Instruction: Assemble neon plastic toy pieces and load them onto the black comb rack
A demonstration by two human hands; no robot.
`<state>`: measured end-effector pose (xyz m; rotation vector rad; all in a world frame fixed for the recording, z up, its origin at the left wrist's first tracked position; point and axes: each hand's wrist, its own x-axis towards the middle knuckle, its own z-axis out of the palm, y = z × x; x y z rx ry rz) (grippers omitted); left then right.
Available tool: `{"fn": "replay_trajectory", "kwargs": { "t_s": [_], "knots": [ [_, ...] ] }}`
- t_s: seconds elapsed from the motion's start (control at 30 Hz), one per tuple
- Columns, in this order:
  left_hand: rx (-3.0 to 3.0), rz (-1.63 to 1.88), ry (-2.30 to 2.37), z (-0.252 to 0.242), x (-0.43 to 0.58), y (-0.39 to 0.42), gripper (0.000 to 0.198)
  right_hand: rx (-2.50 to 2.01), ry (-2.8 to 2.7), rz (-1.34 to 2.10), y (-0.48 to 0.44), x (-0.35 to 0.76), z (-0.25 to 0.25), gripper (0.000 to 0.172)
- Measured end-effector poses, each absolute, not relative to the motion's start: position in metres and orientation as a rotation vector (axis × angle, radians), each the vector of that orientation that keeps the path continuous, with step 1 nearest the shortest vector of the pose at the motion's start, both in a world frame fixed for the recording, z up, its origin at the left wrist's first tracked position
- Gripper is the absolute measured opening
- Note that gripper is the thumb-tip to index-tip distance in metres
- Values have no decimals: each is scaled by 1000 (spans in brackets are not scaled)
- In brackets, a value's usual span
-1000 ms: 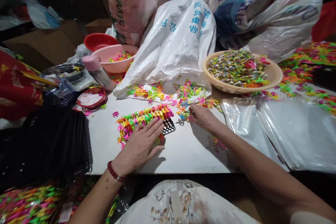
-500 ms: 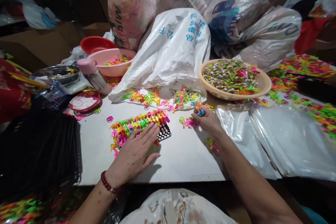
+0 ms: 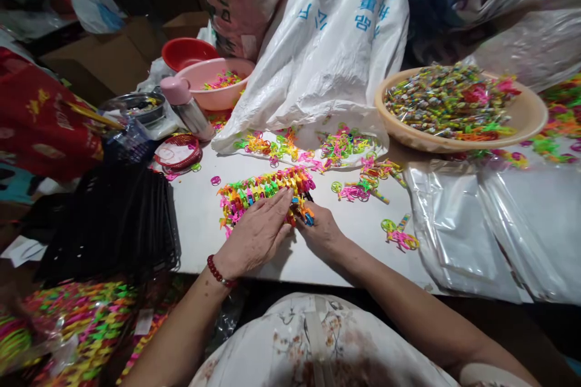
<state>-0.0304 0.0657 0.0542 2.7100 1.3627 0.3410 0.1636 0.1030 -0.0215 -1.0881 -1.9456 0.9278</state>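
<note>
Left hand (image 3: 254, 236) flat, released, hiding clip row (image 3: 263, 188), right hand (image 3: 320, 231) grip unclear.

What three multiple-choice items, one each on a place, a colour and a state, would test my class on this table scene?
1. Where does the left hand rest?
A. on the row of coloured clips
B. in the tan basin
C. on the white bag

2. What colour is the bottle's cap?
A. green
B. pink
C. black

3. How is the tan basin?
A. overturned
B. bare
C. heaped with small wrapped pieces

Answers: 1 A, its fingers lie flat across the clips. 2 B, the cap above the metal body is pink. 3 C, pieces pile above the rim.
</note>
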Motion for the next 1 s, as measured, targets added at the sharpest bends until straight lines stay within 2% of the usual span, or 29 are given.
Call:
{"fn": "replay_trajectory", "kwargs": {
  "t_s": [0.1,0.33,0.73,0.87,1.0],
  "knots": [
    [2696,330,1355,56,-31,65,64,-1042,-2033,845,109,164,-32,7],
    [2674,348,1346,57,-32,66,63,-888,-2226,795,117,173,-40,9],
    [2646,346,1335,61,-32,67,62,-952,-2237,904,125,175,-35,5],
    [2659,360,1332,62,-31,68,62,-1010,-2248,823,125,172,-35,12],
    [2786,218,1348,63,-25,70,54,-1057,-2311,790,123,165,-32,19]
  ]
}}
